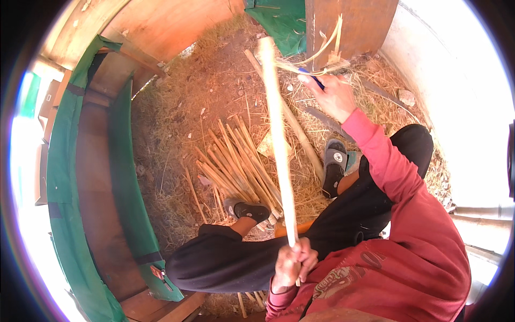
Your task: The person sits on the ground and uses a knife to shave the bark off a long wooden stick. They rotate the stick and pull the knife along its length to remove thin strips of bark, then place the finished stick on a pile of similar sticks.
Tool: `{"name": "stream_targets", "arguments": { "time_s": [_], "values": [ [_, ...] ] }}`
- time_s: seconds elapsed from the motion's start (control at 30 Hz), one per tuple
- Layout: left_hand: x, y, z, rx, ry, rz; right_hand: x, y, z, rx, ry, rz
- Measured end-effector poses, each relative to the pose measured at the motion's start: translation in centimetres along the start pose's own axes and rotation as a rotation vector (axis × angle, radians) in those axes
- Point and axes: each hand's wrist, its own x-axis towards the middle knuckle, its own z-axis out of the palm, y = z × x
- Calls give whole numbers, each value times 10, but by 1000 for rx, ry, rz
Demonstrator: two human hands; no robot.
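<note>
Left hand [293, 261], fingers closed, holds a long pale wooden stick [277, 118]; right hand [333, 97], beside the stick's top, curls round apparently a slim blue handle [318, 82]

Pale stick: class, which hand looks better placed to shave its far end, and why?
Probably the right hand: it holds a blue tool near the far end of the pale stick, with pale strips alongside. The left hand grips near its other end, seemingly better for steadying.
</note>
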Motion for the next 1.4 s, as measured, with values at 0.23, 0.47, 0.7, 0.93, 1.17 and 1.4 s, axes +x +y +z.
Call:
{"name": "stream_targets", "arguments": {
  "time_s": [0.23,0.47,0.7,0.93,1.17,1.4],
  "values": [
    [14,16,3,-85,62,128,-31,-22,-2,467,-427,-39],
    [17,19,-8,-33,108,120,-51,-47,0,638,-644,-193],
    [20,20,-1,60,221,166,-67,-74,-9,385,-506,-453],
    [17,13,0,27,129,158,-71,-72,0,291,-375,-459],
    [21,8,2,-76,147,133,-53,-56,8,244,-243,-407],
    [16,11,8,30,160,160,-69,-73,2,315,-301,-521]
  ]
}}
